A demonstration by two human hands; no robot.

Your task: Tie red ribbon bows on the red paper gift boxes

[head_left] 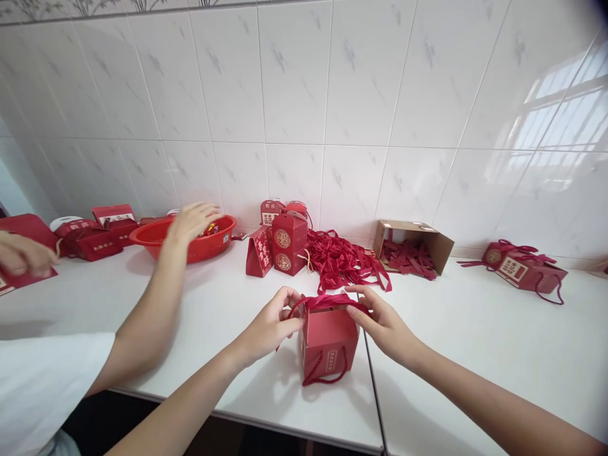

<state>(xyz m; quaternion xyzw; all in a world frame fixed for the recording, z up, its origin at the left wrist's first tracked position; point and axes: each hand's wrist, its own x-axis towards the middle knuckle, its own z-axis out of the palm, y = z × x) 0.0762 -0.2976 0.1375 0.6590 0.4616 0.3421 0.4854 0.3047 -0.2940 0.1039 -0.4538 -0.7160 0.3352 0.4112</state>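
Note:
A red gift box [331, 335] with a rope handle hanging on its front stands upright near the table's front edge. Across its top lies a twisted red ribbon [327, 302]. At the box's upper left, my left hand [278, 316] has its thumb and fingers closed on the ribbon's left part. My right hand [382, 320] is at the upper right, thumb and forefinger closed about the ribbon's other side. The fingertips of both hands are close against the box's top edges.
Behind the box lie a heap of red ribbons [339, 256], upright gift boxes [289, 240] and a cardboard box [441, 244] of red strips. Another ribboned box [527, 269] is at right. At left, a co-worker's hand [194, 221] reaches over a red basin [156, 235].

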